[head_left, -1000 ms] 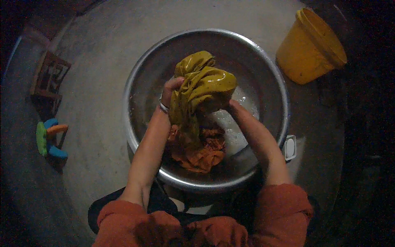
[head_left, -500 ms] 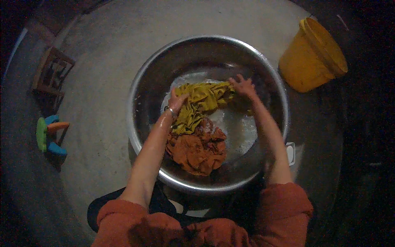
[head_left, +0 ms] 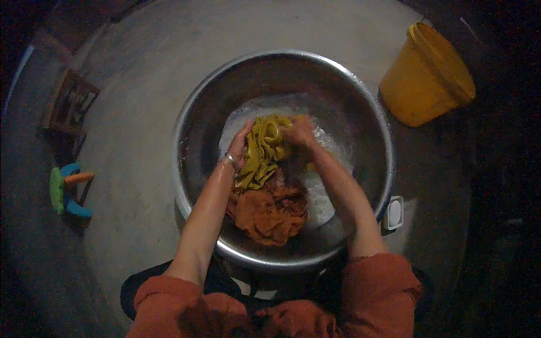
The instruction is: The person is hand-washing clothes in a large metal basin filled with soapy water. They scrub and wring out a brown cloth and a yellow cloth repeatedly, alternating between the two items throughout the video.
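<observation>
A bunched yellow-green cloth (head_left: 259,151) lies wet in a wide metal basin (head_left: 369,90). My left hand (head_left: 239,145), with a bracelet at the wrist, grips the cloth along its left side. On the opposite side my right hand (head_left: 300,134), slightly blurred, is curled into the cloth's upper right part; its fingertips are hidden. A rust-orange cloth (head_left: 267,217) sits crumpled in the near part of the basin, touching the lower end of the yellow-green one. Shallow, sudsy water (head_left: 321,205) shows on the basin floor.
A yellow bucket (head_left: 414,84) stands tilted in the picture at the far right. Close to the basin's right rim is a small white dish (head_left: 394,213) with a white piece in it. At left are a wooden frame-like stool (head_left: 70,107) and a green, blue and orange object (head_left: 65,188).
My right hand has moved left from the cloth's right end, its spread fingers now curled. The yellow-green cloth is bunched closer together between my hands.
</observation>
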